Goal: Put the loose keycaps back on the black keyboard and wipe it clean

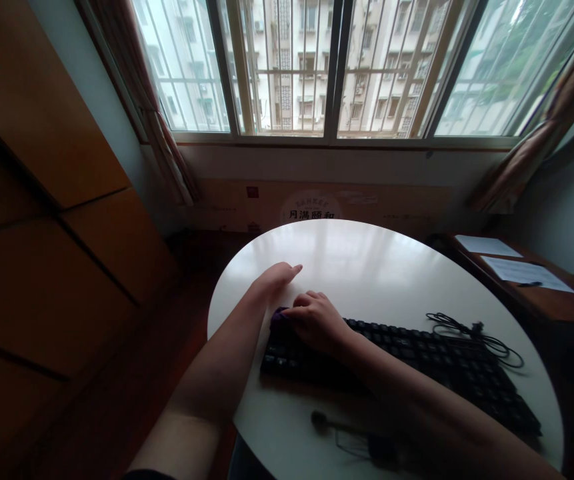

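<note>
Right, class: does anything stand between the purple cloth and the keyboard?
Nothing visible does: the right hand holds the purple cloth at the left end of the keyboard. The coiled cable lies near the other end, away from the cloth.

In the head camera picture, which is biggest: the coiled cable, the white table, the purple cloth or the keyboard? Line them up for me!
Largest to smallest:
1. White table
2. Keyboard, partly hidden by an arm
3. Coiled cable
4. Purple cloth, counting only the part showing
</note>
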Available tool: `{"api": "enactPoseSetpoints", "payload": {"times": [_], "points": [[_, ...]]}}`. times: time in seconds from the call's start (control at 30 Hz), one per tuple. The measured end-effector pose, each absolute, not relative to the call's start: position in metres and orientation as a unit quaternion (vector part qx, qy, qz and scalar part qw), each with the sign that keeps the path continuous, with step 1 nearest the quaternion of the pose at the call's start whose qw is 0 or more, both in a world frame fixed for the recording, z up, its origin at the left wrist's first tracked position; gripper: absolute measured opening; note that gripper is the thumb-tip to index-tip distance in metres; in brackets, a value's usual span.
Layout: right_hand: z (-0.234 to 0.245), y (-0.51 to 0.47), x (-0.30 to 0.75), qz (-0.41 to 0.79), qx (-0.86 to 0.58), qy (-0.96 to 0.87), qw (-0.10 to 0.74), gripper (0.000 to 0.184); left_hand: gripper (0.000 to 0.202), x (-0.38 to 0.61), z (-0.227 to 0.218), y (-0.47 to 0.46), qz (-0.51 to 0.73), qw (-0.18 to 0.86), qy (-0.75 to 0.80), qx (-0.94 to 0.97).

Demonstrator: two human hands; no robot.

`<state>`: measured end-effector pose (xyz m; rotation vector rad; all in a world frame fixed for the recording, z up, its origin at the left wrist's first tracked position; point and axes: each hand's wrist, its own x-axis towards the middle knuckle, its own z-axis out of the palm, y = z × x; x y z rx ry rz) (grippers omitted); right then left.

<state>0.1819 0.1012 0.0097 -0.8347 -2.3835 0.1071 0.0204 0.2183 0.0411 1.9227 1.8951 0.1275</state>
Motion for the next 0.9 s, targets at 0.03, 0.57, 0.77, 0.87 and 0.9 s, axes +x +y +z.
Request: {"api": "enactPoseSetpoints", "payload": {"times": [0.03, 0.57, 0.77, 0.87, 0.9], "points": [[0.010, 0.101, 0.182, 0.033, -0.332, -0.889, 0.313, 0.021, 0.069, 0.021, 0.041, 0.218, 0.047, 0.217, 0.687, 0.692], [0.014, 0.097, 0.180, 0.072, -0.322, -0.913, 0.241, 0.037, 0.071, 0.022, 0.040, 0.219, 0.042, 0.206, 0.693, 0.690], [0.010, 0.103, 0.180, 0.081, -0.328, -0.911, 0.238, 0.034, 0.073, 0.021, 0.036, 0.222, 0.037, 0.206, 0.689, 0.694], [0.006, 0.107, 0.179, 0.087, -0.287, -0.913, 0.276, 0.027, 0.073, 0.021, 0.037, 0.222, 0.032, 0.207, 0.689, 0.694], [0.004, 0.108, 0.180, 0.089, -0.277, -0.913, 0.285, 0.026, 0.073, 0.021, 0.038, 0.222, 0.031, 0.207, 0.689, 0.694]]}}
